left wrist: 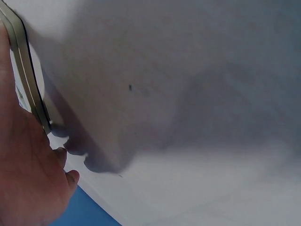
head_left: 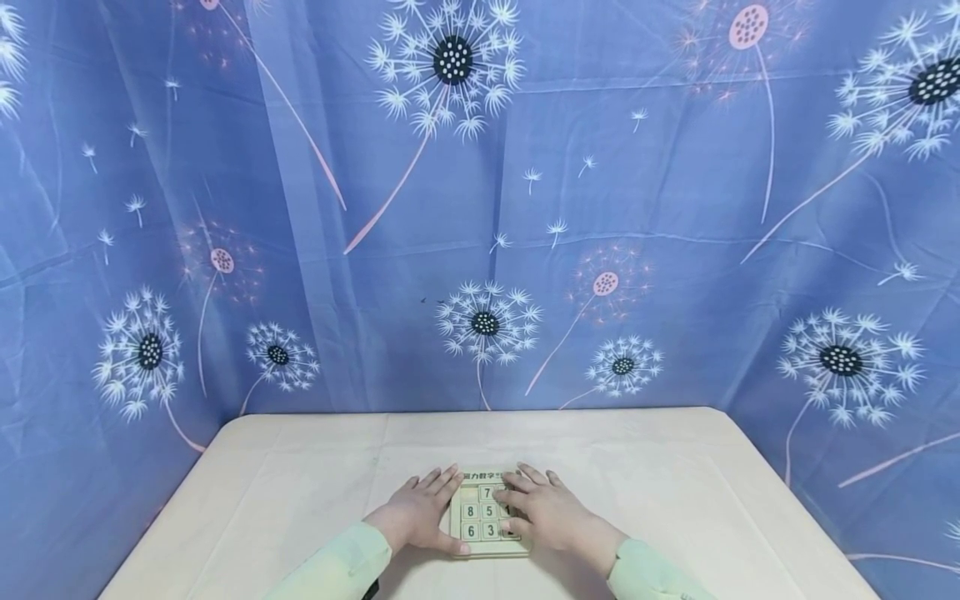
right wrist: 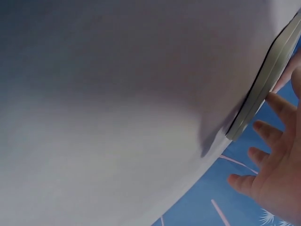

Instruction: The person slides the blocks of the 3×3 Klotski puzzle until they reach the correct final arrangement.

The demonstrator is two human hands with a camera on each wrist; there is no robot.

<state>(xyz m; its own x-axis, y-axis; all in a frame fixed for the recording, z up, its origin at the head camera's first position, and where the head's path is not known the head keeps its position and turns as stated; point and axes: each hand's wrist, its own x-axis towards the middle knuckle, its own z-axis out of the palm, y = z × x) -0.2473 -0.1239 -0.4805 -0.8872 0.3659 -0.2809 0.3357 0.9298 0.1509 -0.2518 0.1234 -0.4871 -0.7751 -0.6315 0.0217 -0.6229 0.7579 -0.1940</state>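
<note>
A pale green number slide puzzle (head_left: 491,550) lies flat on the table, with dark characters along its far rim. Tiles marked 7, 8, 5, 6 and 3 can be read; a bare slot shows at the upper left. My left hand (head_left: 420,512) holds the puzzle's left side, thumb at the near corner and index finger by the far one. Over the right-hand tiles spreads my right hand (head_left: 551,512), its fingertips touching the face and covering parts of several tiles. Both wrist views catch the puzzle's side edge (left wrist: 28,70) next to the hands.
A cream-covered table (head_left: 637,467) spreads around the puzzle. Blue cloth (head_left: 585,208) with dandelion prints hangs behind the table and along both sides. A small black object (head_left: 371,590) shows beside the left sleeve.
</note>
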